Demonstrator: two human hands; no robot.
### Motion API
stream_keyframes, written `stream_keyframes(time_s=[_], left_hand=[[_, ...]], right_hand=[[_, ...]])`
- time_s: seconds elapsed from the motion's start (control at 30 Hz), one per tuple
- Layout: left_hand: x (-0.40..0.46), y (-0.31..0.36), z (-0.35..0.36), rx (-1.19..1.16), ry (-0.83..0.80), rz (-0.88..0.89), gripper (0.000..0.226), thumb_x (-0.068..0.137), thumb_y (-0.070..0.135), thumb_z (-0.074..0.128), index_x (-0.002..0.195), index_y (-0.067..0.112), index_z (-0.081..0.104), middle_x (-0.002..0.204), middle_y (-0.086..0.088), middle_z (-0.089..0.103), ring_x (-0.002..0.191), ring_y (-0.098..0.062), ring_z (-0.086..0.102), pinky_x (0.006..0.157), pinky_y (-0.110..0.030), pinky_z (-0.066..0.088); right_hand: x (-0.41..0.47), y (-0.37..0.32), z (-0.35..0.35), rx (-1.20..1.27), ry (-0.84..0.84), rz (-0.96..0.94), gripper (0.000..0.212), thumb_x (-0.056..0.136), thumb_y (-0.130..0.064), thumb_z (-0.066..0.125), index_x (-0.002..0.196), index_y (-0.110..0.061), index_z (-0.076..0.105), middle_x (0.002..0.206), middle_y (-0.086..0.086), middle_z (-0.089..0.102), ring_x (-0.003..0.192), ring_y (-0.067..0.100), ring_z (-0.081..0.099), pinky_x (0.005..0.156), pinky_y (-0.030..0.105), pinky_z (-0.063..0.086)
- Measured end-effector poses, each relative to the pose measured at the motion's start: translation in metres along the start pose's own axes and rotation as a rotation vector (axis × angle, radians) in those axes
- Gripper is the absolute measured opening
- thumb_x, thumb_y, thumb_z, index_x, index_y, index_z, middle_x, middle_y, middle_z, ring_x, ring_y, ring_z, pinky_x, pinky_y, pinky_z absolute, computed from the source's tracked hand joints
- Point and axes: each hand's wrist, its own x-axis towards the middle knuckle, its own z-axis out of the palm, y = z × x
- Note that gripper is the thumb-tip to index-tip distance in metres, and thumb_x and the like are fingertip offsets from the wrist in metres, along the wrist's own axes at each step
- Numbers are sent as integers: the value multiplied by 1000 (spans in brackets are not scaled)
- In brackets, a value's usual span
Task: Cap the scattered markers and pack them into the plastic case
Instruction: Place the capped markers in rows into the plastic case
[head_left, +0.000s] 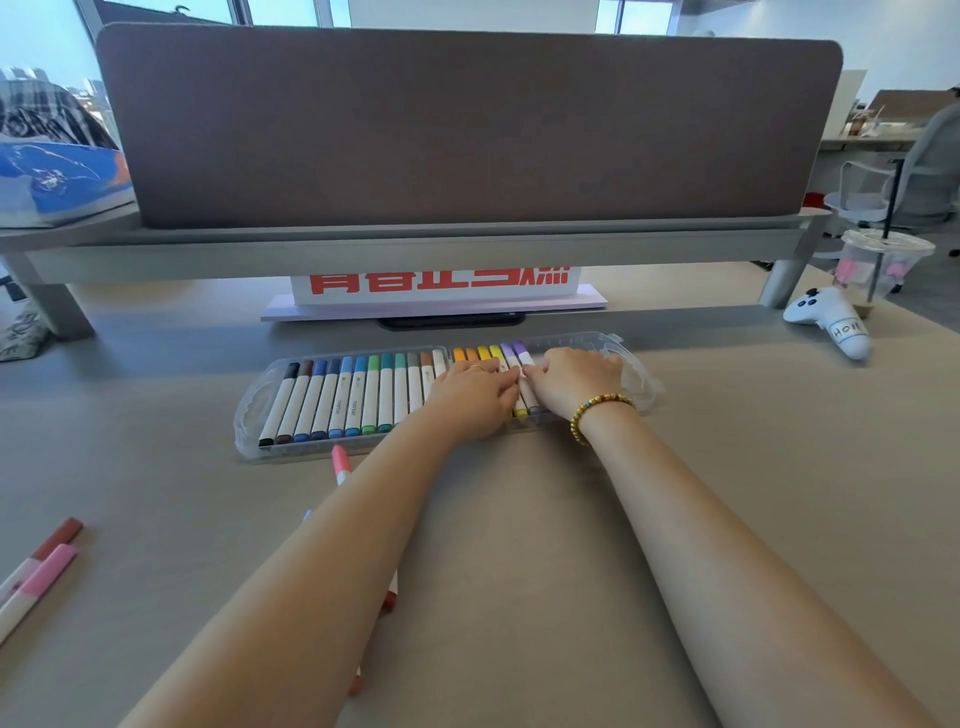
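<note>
Markers with white barrels and coloured caps (343, 397) lie side by side in a long clear plastic case (249, 415) at the middle of the beige desk (519, 519), running from black and brown at the left through blues and greens to orange, yellow and purple. Both hands rest flat on the row towards its right end: the left hand (470, 397) and the right hand (574, 382), which wears a gold bead bracelet (597, 413), press down with nearly straight fingers, fingertips almost meeting over a purple-capped marker (524, 364). Neither hand grips anything. Loose on the desk near the case lies a pink-capped marker (339, 462); two more, brown and pink (39, 571), lie at the left edge. A white game controller (826, 317) sits far right.
</note>
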Motion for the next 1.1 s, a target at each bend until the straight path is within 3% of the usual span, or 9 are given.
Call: stream_keyframes(time_s=[0.2, 0.37, 0.57, 0.63, 0.7, 0.83, 0.9, 0.97, 1.1], left_hand=[[0, -2, 0, 2, -6, 27, 47, 102, 37, 21, 147, 28, 27, 155, -1, 25, 143, -24, 18, 116, -45, 18], [0, -3, -3, 11, -21, 59, 46, 102, 34, 22, 146, 23, 30, 154, -2, 28, 143, -22, 20, 117, -42, 17], [-32, -1, -24, -397, 159, -68, 38, 100, 24, 39, 137, 20, 47, 143, -3, 45, 129, -20, 44, 103, -31, 37], [-51, -15, -36, -468, 273, -121, 35, 99, 22, 41, 133, 18, 51, 134, -3, 53, 119, -17, 51, 94, -25, 41], [-70, -36, -47, -525, 394, -190, 30, 98, 19, 42, 123, 14, 59, 114, -2, 63, 95, -14, 57, 79, -19, 44], [-113, -80, -51, -579, 499, -410, 17, 95, 20, 46, 102, 13, 60, 91, -3, 62, 80, -18, 57, 70, -28, 49], [-137, -91, -48, -608, 493, -470, 13, 94, 17, 47, 96, 12, 58, 84, -5, 58, 77, -20, 54, 63, -26, 43], [-159, -95, -45, -615, 453, -508, 10, 93, 17, 47, 90, 13, 56, 81, -4, 56, 77, -22, 53, 67, -26, 40], [-196, -93, -34, -509, 276, -513, 15, 92, 28, 52, 88, 14, 55, 75, 1, 52, 74, -19, 52, 66, -27, 43]], right_hand=[[-3, 3, 1, 101, -8, -104, 35, 102, -33, 30, 120, -27, 59, 121, 9, 58, 115, 31, 49, 98, 40, 33], [-7, 6, 2, 48, 5, -111, 38, 101, -34, 30, 113, -21, 64, 118, 9, 57, 114, 30, 46, 94, 38, 33], [-14, 1, 0, -42, 25, -125, 29, 99, -33, 41, 115, -24, 63, 117, 9, 55, 114, 30, 44, 97, 41, 33], [-22, -1, -4, 18, 105, -104, 33, 100, -32, 37, 119, -23, 63, 116, 10, 55, 113, 30, 45, 94, 39, 34], [-33, -12, -11, 84, 210, -119, 35, 101, -26, 36, 129, -20, 56, 118, 12, 55, 113, 30, 46, 92, 38, 35], [-65, -56, -23, 266, 225, -245, 36, 101, -21, 34, 128, -17, 58, 117, 9, 59, 113, 27, 48, 92, 33, 33], [-84, -79, -20, 310, 179, -303, 34, 101, -21, 36, 124, -15, 60, 118, 8, 60, 113, 25, 50, 95, 33, 35], [-100, -98, -13, 335, 144, -338, 31, 100, -21, 38, 119, -14, 63, 116, 7, 63, 111, 23, 53, 96, 35, 37], [-127, -117, -5, 365, 89, -370, 28, 100, -23, 40, 106, -14, 65, 102, 4, 65, 99, 20, 57, 92, 35, 39]])
